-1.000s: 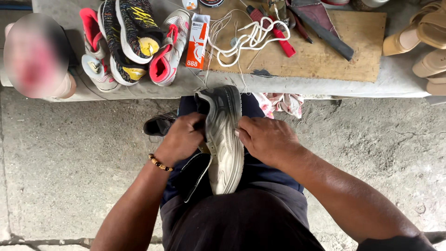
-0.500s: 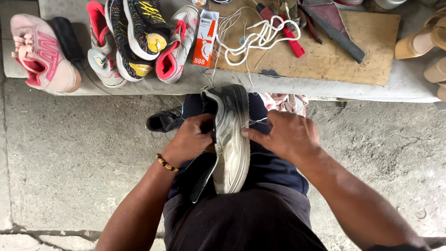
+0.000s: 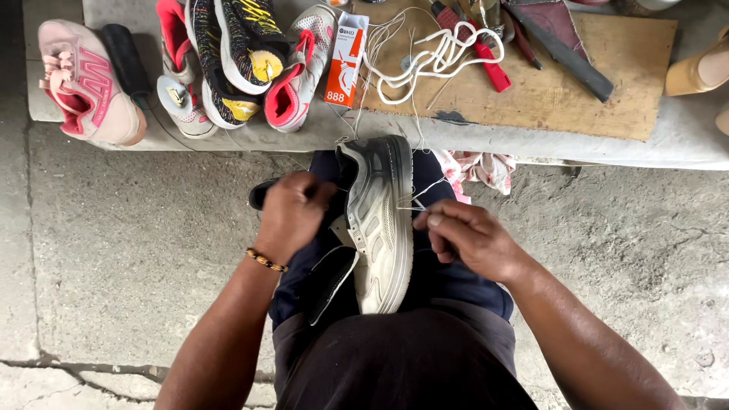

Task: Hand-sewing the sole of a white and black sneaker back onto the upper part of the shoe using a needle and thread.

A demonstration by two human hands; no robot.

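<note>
Both hands have shifted: left hand (image 3: 292, 212) clenched on the grey sneaker (image 3: 380, 220), right hand (image 3: 467, 239) drawn back, pinching white thread (image 3: 425, 190) taut, stitch being tightened.

One grey shoe (image 3: 380, 220) at center, two hands on it. Five more shoes up at 11 o'clock, one orange box (image 3: 345, 59) at 12, one board (image 3: 607, 83) at 1.
</note>
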